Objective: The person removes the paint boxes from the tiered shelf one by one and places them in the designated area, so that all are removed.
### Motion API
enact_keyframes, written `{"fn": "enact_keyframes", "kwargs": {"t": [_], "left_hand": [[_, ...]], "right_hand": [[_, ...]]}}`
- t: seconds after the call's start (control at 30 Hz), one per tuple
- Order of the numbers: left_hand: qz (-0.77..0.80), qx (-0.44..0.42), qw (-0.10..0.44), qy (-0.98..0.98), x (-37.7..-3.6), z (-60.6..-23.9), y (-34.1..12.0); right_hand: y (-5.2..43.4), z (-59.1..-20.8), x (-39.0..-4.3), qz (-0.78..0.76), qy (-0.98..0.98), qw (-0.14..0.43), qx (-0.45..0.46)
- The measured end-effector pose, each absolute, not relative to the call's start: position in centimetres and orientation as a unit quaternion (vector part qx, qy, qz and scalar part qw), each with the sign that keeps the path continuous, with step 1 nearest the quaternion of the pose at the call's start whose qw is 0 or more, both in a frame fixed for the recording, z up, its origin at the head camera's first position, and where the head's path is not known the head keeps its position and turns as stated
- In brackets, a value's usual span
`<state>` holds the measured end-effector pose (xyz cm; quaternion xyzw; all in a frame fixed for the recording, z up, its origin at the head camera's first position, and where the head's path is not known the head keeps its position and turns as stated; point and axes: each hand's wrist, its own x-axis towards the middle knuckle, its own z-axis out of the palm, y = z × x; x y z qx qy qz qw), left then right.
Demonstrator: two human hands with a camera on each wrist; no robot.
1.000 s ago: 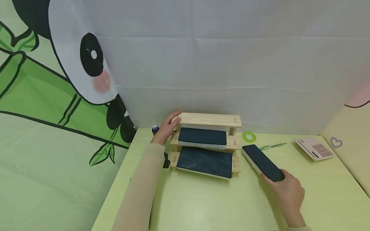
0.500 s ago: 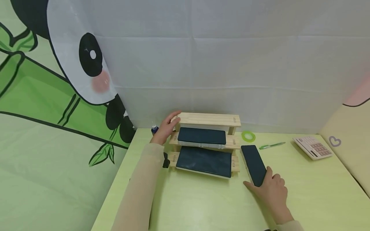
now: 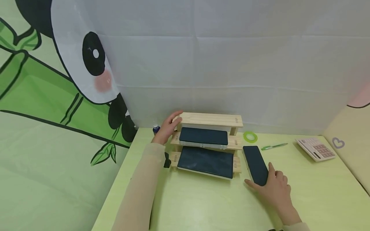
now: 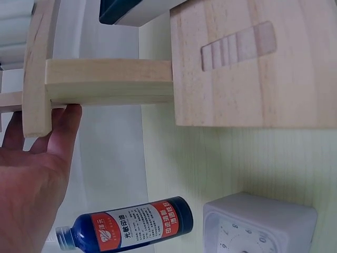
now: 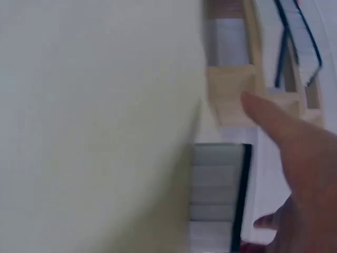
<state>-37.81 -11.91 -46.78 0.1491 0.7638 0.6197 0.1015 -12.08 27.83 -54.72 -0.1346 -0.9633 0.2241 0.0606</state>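
Nearest: right hand (image 3: 274,189) laid on the near end of a dark-topped eraser (image 3: 255,164), thumb along its left edge, fingers draped over the top and right edge; hold loose, not a firm clasp, eraser flat on the table (image 3: 202,205). Long axis running away from the hand, far end toward the green tape ring (image 3: 249,137). Just left of it, the wooden stepped rack (image 3: 208,141), two like erasers on the lower steps, top step (image 3: 211,119) bare. Farther: left hand (image 3: 169,127) braced against the rack's top left corner, fingers straight, gripping nothing. Right hand clearly nearer the eraser. Blue bottle (image 4: 124,231) beside the left hand.
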Motion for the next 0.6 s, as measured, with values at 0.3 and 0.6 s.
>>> {"fn": "enact_keyframes", "kwargs": {"t": [0.3, 0.6], "left_hand": [[0.617, 0.153, 0.099, 0.766, -38.5, -47.2, -12.1], [0.616, 0.15, 0.099, 0.767, -37.9, -47.0, -11.9]], "right_hand": [[26.0, -50.3, -16.5, 0.341, -0.922, 0.172, 0.057], [22.7, -46.6, -22.8, 0.316, -0.935, 0.077, 0.144]]}}
